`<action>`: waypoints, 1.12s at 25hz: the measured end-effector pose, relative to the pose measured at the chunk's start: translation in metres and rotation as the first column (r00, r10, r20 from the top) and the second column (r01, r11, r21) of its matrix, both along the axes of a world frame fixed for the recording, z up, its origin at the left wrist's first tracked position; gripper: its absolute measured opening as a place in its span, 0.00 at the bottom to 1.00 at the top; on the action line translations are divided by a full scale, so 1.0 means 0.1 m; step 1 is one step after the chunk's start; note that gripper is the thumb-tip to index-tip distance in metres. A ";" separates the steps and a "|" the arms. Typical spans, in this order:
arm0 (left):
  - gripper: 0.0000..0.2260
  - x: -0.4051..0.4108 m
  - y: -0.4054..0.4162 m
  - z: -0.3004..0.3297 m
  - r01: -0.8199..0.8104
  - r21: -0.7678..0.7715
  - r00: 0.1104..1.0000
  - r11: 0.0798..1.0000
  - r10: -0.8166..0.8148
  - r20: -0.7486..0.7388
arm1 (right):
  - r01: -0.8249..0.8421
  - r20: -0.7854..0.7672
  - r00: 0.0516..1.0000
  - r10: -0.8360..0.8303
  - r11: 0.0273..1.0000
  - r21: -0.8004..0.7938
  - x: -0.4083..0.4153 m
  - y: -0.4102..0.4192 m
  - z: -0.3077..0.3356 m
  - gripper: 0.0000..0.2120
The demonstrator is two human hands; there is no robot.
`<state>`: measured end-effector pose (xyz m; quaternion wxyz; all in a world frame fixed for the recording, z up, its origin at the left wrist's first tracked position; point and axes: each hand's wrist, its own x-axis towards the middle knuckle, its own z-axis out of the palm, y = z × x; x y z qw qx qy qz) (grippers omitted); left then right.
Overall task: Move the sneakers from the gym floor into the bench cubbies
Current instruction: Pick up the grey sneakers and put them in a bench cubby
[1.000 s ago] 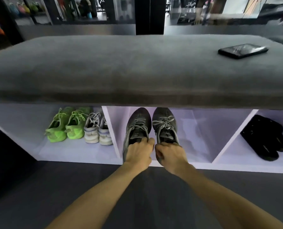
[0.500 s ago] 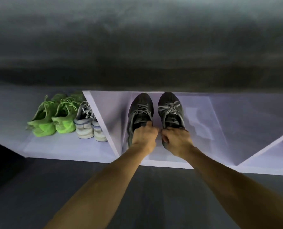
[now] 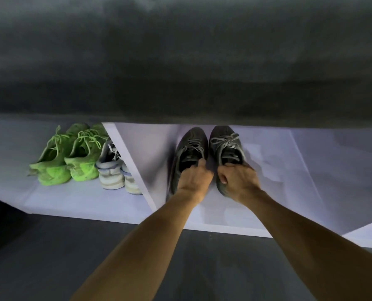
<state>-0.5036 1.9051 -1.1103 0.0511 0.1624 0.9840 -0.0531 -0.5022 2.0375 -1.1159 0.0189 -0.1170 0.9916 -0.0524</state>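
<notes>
We hold a pair of grey sneakers inside the middle cubby (image 3: 278,170) of the white bench, one shoe in each hand, toes pointing to the back wall. Our left hand (image 3: 193,178) has its fingers (image 3: 199,165) curled into the heel opening of the left grey sneaker (image 3: 190,146), which stands close to the cubby's left divider (image 3: 128,161). Our right hand (image 3: 238,180) grips the heel collar of the right grey sneaker (image 3: 226,142), fingers hooked inside and thumb tucked on the near side. The two shoes sit just beside each other on the cubby floor. In the left cubby (image 3: 11,148) stand green sneakers (image 3: 68,157) and, beside them, pale sneakers (image 3: 113,172). The grey cushion (image 3: 180,61) hangs above.
</notes>
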 end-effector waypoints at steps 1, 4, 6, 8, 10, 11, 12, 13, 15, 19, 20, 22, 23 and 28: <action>0.15 -0.02 0.00 -0.02 0.006 0.010 1.000 1.000 -0.006 -0.010 | -0.001 0.005 1.000 0.001 1.000 0.004 -0.03 -0.02 -0.01 0.06; 0.17 -0.07 -0.04 -0.06 0.026 0.020 0.998 0.999 -0.025 -0.054 | 0.012 0.006 1.000 -0.012 1.000 0.013 -0.08 -0.08 -0.05 0.06; 0.16 -0.09 -0.10 -0.04 0.031 0.028 0.996 0.999 -0.029 -0.080 | 0.001 -0.024 1.000 0.000 1.000 0.012 -0.09 -0.08 -0.06 0.05; 0.16 -0.08 -0.16 0.04 0.026 0.082 0.995 0.996 -0.018 -0.100 | -0.014 -0.048 0.999 0.013 1.000 -0.018 -0.08 -0.04 -0.03 0.06; 0.17 -0.05 -0.17 0.16 0.013 0.154 0.993 0.988 0.005 -0.118 | -0.030 -0.059 0.998 0.029 0.999 -0.019 -0.05 0.00 0.05 0.10; 0.19 -0.02 -0.16 0.22 0.007 0.171 0.992 0.985 0.015 -0.127 | -0.037 -0.073 0.997 0.036 0.999 -0.010 -0.03 0.01 0.09 0.12; 0.21 0.00 -0.15 0.28 -0.003 0.182 0.991 0.983 0.028 -0.132 | -0.042 -0.091 0.995 0.042 0.999 0.001 0.00 0.01 0.15 0.13; 0.24 0.03 -0.13 0.36 -0.013 0.189 0.990 0.982 0.039 -0.134 | -0.050 -0.117 0.992 0.051 0.999 0.008 0.02 0.01 0.24 0.15; 0.31 0.10 -0.12 0.55 -0.023 0.208 0.991 0.978 0.050 -0.127 | -0.083 -0.155 0.984 0.086 0.996 0.031 0.10 0.01 0.44 0.21; 0.35 0.45 -0.11 0.96 -0.009 0.231 0.993 0.973 0.037 -0.115 | -0.082 -0.090 0.993 0.083 0.997 0.013 0.38 0.01 0.91 0.39; 0.34 0.57 -0.13 1.04 -0.010 0.234 0.993 0.972 0.037 -0.113 | -0.085 -0.064 0.994 0.085 0.996 0.004 0.46 0.01 1.01 0.39; 0.31 0.82 -0.17 1.25 -0.021 0.221 0.995 0.975 0.043 -0.092 | -0.110 -0.035 0.993 0.110 0.994 0.002 0.65 0.01 1.23 0.34; 0.31 0.94 -0.19 1.39 -0.031 0.209 0.996 0.977 0.047 -0.074 | -0.125 -0.026 0.992 0.125 0.992 -0.004 0.77 0.01 1.37 0.32; 0.30 1.46 -0.20 2.17 -0.039 0.191 0.997 0.981 0.052 -0.062 | -0.176 -0.013 0.984 0.176 0.983 -0.049 1.32 0.04 2.06 0.29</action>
